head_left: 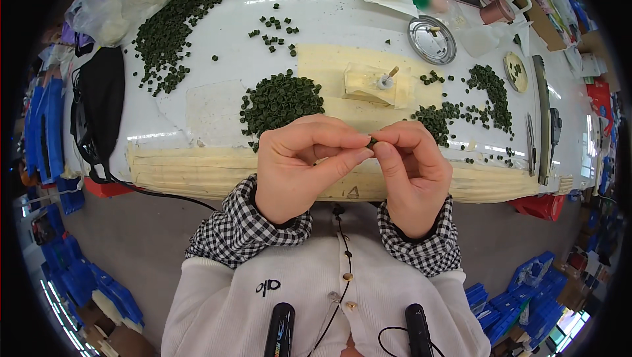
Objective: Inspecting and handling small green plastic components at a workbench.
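My left hand [299, 159] and my right hand [415, 166] meet above the table's front edge, thumbs and forefingers pinched together. Between the fingertips is a small dark green piece [372, 141], mostly covered; it looks like the pieces lying about. Just beyond my left hand lies a heap of small dark green round pieces [282, 102]. A looser heap of similar pieces [434, 119] lies past my right hand. Straight ahead, a small block wrapped in cream tape [368, 86] has a short peg standing up from it.
A larger spread of green pieces [174, 25] runs along the far left. At the right are a round metal lid [431, 40], a small round dish [515, 72] and a pair of tweezers [530, 143]. A black bag [99, 103] hangs at the left. Cream tape [197, 169] covers the front edge.
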Available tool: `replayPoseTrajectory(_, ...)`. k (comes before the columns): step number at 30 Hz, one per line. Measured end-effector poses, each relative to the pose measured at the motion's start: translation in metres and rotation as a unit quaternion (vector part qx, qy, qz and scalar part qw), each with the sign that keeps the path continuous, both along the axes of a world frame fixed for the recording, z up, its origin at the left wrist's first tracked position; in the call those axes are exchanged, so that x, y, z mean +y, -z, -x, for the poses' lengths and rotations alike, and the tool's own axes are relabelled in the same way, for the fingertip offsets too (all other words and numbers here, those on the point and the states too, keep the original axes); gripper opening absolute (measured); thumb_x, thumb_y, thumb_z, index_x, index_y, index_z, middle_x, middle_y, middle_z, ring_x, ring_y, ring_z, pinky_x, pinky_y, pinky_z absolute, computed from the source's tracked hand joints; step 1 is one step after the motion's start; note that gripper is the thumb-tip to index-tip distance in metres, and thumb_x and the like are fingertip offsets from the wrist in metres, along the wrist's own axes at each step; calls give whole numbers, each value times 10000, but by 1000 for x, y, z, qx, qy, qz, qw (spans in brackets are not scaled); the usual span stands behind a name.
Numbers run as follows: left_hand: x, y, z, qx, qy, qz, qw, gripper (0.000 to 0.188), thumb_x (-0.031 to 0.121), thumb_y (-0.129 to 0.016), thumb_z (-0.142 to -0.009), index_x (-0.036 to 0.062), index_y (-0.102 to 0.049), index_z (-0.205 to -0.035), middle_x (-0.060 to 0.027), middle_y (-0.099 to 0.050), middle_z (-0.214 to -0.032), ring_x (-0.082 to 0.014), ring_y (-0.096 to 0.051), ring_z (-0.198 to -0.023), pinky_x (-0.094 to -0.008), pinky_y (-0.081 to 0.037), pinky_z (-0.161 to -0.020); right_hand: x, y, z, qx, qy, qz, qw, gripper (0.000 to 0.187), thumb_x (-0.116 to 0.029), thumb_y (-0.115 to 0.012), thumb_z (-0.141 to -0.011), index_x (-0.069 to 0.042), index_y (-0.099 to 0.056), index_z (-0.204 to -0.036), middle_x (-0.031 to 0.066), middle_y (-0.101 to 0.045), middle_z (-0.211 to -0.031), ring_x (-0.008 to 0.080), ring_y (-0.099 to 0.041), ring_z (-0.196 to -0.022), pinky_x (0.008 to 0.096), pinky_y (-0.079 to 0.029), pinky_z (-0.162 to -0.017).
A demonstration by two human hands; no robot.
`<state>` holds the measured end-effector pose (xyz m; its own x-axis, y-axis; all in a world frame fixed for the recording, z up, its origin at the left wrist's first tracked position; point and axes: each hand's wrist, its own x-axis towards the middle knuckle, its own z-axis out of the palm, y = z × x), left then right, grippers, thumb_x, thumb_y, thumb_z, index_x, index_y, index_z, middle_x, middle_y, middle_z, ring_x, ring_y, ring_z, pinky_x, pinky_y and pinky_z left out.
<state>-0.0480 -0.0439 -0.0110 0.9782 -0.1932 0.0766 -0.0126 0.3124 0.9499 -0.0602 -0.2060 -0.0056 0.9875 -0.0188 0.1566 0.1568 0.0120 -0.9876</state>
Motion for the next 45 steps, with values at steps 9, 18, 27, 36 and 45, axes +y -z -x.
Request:
replayPoseTrajectory(9,-1,1,-2,9,-3,31,999,212,-147,-654,-791,-32,-681,-967,-128,-639,-1008,-162,-640,-890,-261,-540,-787,-3,1,5,-96,-4,115,989,199,52,-674,-816,17,-677,-1012,127,-650,-963,202,-628,-841,260,-499,-719)
replayPoseTrajectory(18,1,-4,-5,68,-11,41,997,166,-116,-667,-803,-43,-663,-952,-119,-663,-953,-156,-648,-864,-260,-543,-773,-7,-2,4,-109,-28,116,987,252,62,-674,-813,5,-686,-1059,124,-651,-972,193,-631,-856,256,-501,-731)
replayPoseTrajectory(27,6,-2,-5,-18,1,-10,1000,173,-90,-676,-812,-81,-658,-984,-132,-655,-992,-166,-662,-908,-263,-551,-832,-5,0,5,-93,-14,96,991,262,72,-672,-807,11,-685,-1061,121,-643,-973,191,-620,-843,256,-496,-733)
replayPoseTrajectory(36,6,-5,-6,-71,-12,-85,994,205,-130,-666,-791,-43,-676,-976,-133,-667,-944,-159,-647,-839,-253,-529,-748,-6,-2,4,-120,-12,141,983,284,79,-677,-798,3,-688,-1071,124,-637,-972,188,-620,-836,251,-503,-717)
replayPoseTrajectory(45,10,-3,-9,-92,-2,-128,988,181,-141,-669,-777,-41,-686,-927,-132,-674,-909,-156,-645,-814,-250,-525,-709,-12,-10,-1,-144,-33,203,968,290,82,-676,-800,-16,-690,-1072,118,-636,-963,190,-634,-823,250,-514,-689)
